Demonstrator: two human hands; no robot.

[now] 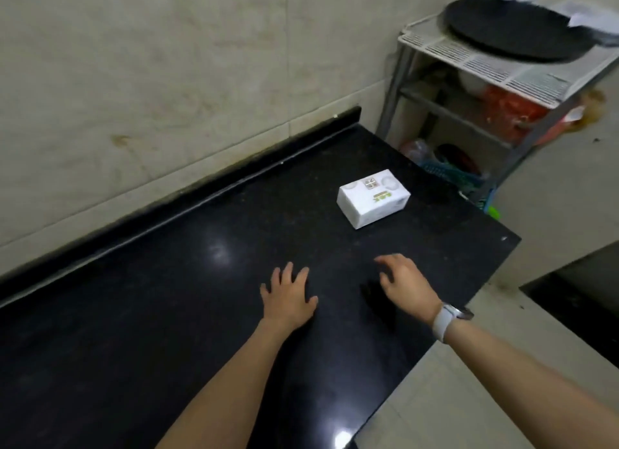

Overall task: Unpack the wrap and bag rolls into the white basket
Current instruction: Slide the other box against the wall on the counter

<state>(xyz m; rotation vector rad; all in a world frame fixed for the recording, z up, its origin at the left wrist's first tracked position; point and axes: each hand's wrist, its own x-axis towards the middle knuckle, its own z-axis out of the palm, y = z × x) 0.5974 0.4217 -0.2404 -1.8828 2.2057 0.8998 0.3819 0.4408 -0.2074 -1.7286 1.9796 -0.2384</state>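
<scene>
Nearest the camera, both forearms extend over the black desk (167, 314). The left hand (288, 294) lies flat, fingers spread wide and palm down, appearing to rest on the desk surface and holding nothing. The right hand (407, 283), with a white watch (445, 321) on its wrist, is loosely open with fingers curled downward, also empty; whether it touches the desk cannot be told. Beyond both hands, and well apart from them, a white box (373, 197) sits closed on the desk, nearer the desk's far right corner and more in line with the right hand than the left. Assessment: the task stands at its opening step, with the box unopened and no rolls showing. No white basket is in view. The next move would call for a forward reach to the box, most readily by the right hand, then bringing it closer and finding its opening flap. Beyond the box, past the desk's end, stands a white rack (485, 63) carrying a dark pan (516, 30).
</scene>
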